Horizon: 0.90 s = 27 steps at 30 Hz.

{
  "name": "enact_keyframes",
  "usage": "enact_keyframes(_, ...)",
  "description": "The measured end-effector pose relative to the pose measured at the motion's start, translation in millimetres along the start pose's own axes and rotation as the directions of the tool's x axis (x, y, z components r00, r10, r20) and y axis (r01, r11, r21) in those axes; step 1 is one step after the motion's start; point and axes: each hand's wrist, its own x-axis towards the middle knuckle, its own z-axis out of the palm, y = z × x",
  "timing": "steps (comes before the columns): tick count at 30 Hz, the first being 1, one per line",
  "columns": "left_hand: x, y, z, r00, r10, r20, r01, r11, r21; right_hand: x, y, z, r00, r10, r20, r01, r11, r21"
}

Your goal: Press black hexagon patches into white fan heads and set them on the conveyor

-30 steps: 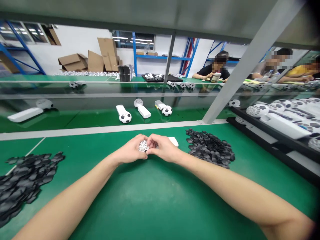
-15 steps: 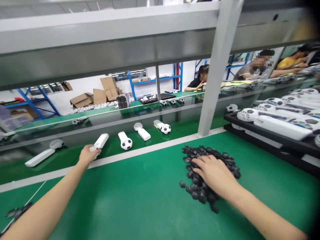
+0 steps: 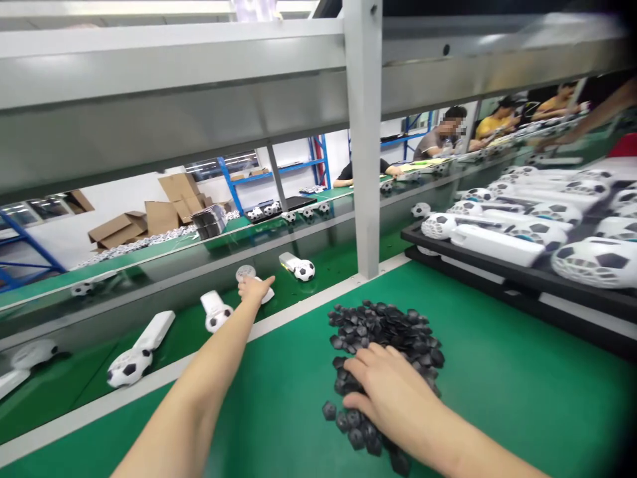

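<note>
My left hand point(image 3: 255, 289) reaches over the green conveyor belt point(image 3: 331, 262), thumb spread, on or just above a white handheld fan point(image 3: 245, 273) with a round, football-like head. The hand partly covers this fan, so whether they touch is unclear. On the belt to its left lie a fan with black patches point(image 3: 217, 312) and another football fan point(image 3: 130, 365); to its right is one more fan point(image 3: 303, 269). My right hand point(image 3: 393, 398) rests with fingers apart on a heap of small black pentagonal pieces point(image 3: 383, 325) on the green table point(image 3: 283, 398).
A black tray point(image 3: 413, 234) full of football fans stands stacked at the right. A grey upright post point(image 3: 365, 166) rises from the table edge under a metal beam point(image 3: 174, 86). Across the belt, co-workers point(image 3: 438, 139) sit at another bench. Cardboard boxes point(image 3: 119, 229) lie behind.
My left hand has let go of one fan, which now lies on the belt, and has moved right to another. My right hand stays on the black pieces. The view has shifted right.
</note>
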Motion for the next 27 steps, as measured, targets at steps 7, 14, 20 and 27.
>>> enact_keyframes(7,-24.2,6.2,-18.6,0.96,0.124,0.252,-0.066,0.971,-0.228,3.8,6.9,4.0,0.999,-0.031,0.01,0.031,1.0,0.001)
enact_keyframes(14,-121.7,-72.2,-112.6,0.773,0.458,0.439,-0.229,0.847,-0.481,5.2,9.6,6.1,0.99,-0.12,-0.08,0.121,0.993,0.008)
enact_keyframes(20,-212.2,-172.4,-162.9,0.633,0.555,0.539,-0.534,0.818,-0.214,3.6,13.1,9.3,0.966,-0.19,-0.173,0.211,0.971,0.109)
enact_keyframes(27,-229.2,-172.0,-156.1,0.661,0.531,0.529,-0.592,0.803,-0.066,5.5,0.9,10.8,0.969,-0.131,-0.211,0.192,0.934,0.302)
